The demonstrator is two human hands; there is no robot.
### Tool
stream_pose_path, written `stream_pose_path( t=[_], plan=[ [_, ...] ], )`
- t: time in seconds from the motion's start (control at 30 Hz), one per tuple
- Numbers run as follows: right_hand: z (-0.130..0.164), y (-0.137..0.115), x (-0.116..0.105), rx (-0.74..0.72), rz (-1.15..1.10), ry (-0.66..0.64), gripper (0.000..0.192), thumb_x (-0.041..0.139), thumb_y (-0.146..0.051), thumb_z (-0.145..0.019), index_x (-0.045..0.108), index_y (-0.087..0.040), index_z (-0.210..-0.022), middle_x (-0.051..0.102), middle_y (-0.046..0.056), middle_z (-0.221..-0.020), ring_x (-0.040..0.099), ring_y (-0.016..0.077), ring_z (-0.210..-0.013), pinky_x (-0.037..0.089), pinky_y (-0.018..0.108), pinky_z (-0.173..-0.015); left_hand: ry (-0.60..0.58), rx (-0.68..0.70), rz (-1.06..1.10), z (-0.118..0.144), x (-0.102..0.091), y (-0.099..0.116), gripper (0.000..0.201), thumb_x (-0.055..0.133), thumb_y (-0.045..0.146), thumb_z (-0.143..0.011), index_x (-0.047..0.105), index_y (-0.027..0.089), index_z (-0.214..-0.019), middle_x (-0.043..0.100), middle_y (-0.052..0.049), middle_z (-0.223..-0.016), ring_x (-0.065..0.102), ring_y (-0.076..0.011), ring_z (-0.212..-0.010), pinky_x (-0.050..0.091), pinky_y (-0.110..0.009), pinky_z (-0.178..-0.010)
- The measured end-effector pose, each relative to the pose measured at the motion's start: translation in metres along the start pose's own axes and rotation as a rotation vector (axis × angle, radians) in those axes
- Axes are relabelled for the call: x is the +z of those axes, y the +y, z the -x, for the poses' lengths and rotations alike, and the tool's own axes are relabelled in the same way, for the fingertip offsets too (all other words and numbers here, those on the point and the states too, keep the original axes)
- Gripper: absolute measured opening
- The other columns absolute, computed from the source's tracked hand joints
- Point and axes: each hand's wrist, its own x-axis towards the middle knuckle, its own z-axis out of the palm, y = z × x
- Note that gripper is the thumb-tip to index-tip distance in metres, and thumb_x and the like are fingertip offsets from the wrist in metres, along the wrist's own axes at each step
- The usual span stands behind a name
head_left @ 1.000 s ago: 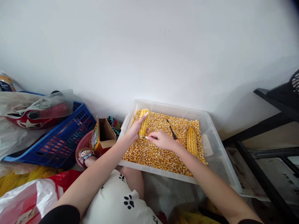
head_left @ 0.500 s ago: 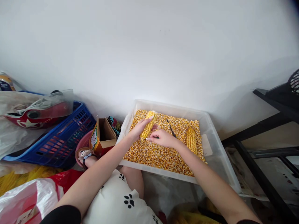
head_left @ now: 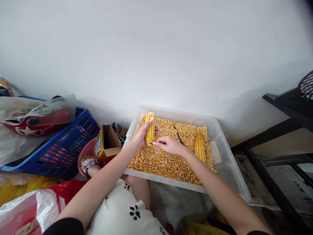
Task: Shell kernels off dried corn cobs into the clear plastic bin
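My left hand (head_left: 142, 133) is closed round a yellow corn cob (head_left: 150, 128), held almost upright over the bin with its kernels showing. In my right hand (head_left: 170, 144) is a thin dark pointed tool (head_left: 154, 143), pinched between thumb and fingers, its tip at the cob's lower end. Beneath both hands, loose corn kernels (head_left: 156, 163) fill much of a clear plastic bin (head_left: 227, 163). A second corn cob (head_left: 200, 147) lies on the kernels at the right. Beyond my right hand a slim black tool (head_left: 179, 135) rests on the kernels, partly hidden.
To the left stand an open cardboard box (head_left: 110, 143), a pink basin (head_left: 84, 153) and a blue basket (head_left: 56, 147) heaped with bags. A red and white plastic bag (head_left: 41, 205) lies near my left arm. A black metal frame (head_left: 266, 176) rises at the right; a white wall is behind.
My left hand has shifted slightly left and turned the cob more upright. The tool in my right hand now shows at the cob's lower end.
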Motion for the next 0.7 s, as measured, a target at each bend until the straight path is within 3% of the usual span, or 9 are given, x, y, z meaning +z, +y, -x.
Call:
stream_pose_path(
  t=[0.27,0.47,0.7],
  plan=[
    [0.0,0.0,0.0,0.001,0.076,-0.035,0.033,0.048,-0.035,-0.086,0.052,-0.016,-0.06,0.048,-0.004,-0.053,0.039,0.0085,-0.052,0.024,0.023,-0.053,0.021,0.012,-0.104,0.002,0.002,0.001,0.031,0.061,0.041,-0.075,0.06,0.014,-0.087,0.064,-0.005,-0.063,0.062,-0.0155,-0.055,0.049,-0.023,-0.047],
    [-0.003,0.002,0.013,0.004,0.117,-0.103,0.03,0.05,-0.028,-0.085,0.057,-0.014,-0.06,0.052,-0.002,-0.054,0.04,0.0085,-0.051,0.023,0.023,-0.052,0.053,0.149,-0.3,0.003,0.001,-0.005,0.036,0.066,0.049,-0.07,0.055,0.017,-0.084,0.058,0.001,-0.057,0.055,-0.0121,-0.046,0.043,-0.022,-0.042],
    [-0.007,0.003,0.018,-0.034,0.175,-0.25,0.026,0.049,-0.024,-0.085,0.061,-0.015,-0.063,0.056,0.0,-0.056,0.04,0.0086,-0.05,0.026,0.023,-0.052,0.114,0.367,-0.624,0.008,0.003,-0.017,0.036,0.067,0.05,-0.067,0.055,0.016,-0.075,0.055,0.001,-0.06,0.053,-0.0116,-0.054,0.042,-0.022,-0.049]
  ],
)
